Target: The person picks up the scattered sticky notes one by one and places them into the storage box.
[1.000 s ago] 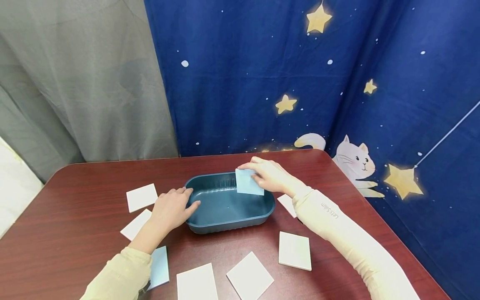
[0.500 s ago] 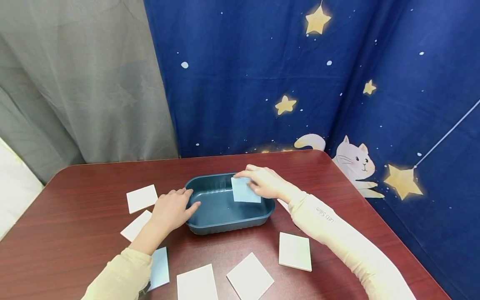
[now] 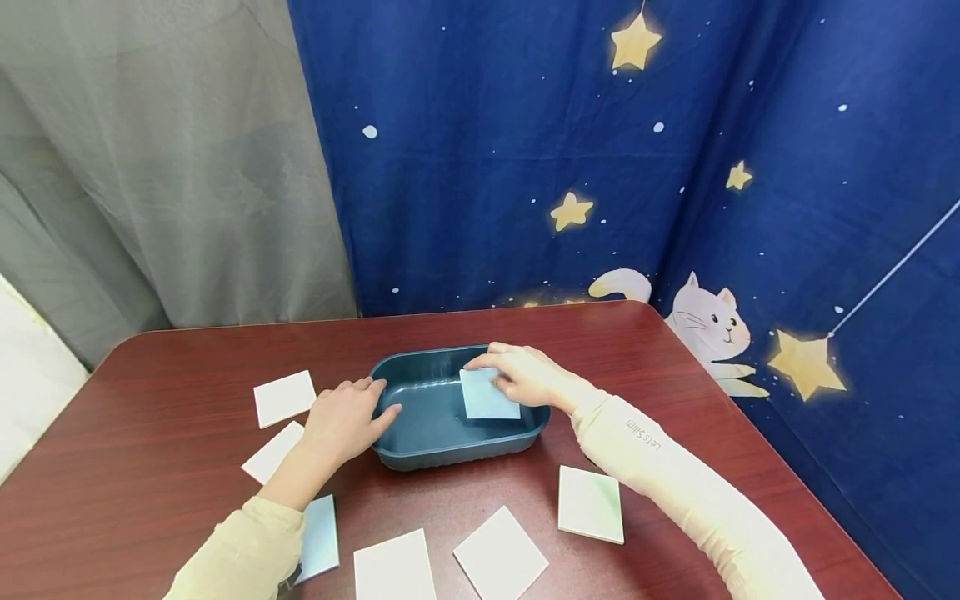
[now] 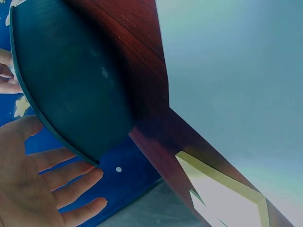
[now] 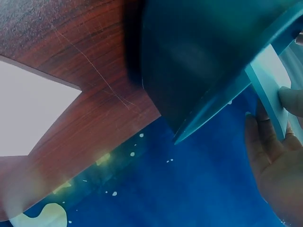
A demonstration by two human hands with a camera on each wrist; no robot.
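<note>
A dark teal oval basin (image 3: 427, 421) stands on the table. My right hand (image 3: 528, 377) pinches a light blue square tile (image 3: 487, 395) by its upper edge and holds it tilted inside the right half of the basin. In the right wrist view the thumb lies on one face of the tile (image 5: 270, 80) with fingers behind it, just past the rim. My left hand (image 3: 345, 419) rests on the basin's left rim, fingers spread and fairly straight. The left wrist view shows its fingertips at the rim of the basin (image 4: 71, 85).
White square tiles lie around the basin: two at left, (image 3: 285, 398) among them, and several in front, such as a diamond-turned tile (image 3: 501, 553) and a thicker tile (image 3: 590, 504). Another light blue tile (image 3: 320, 536) lies partly under my left sleeve. Curtains hang behind the table (image 3: 187, 467).
My right hand has lowered the light blue tile down and slightly left into the basin. My left hand has stayed on the rim.
</note>
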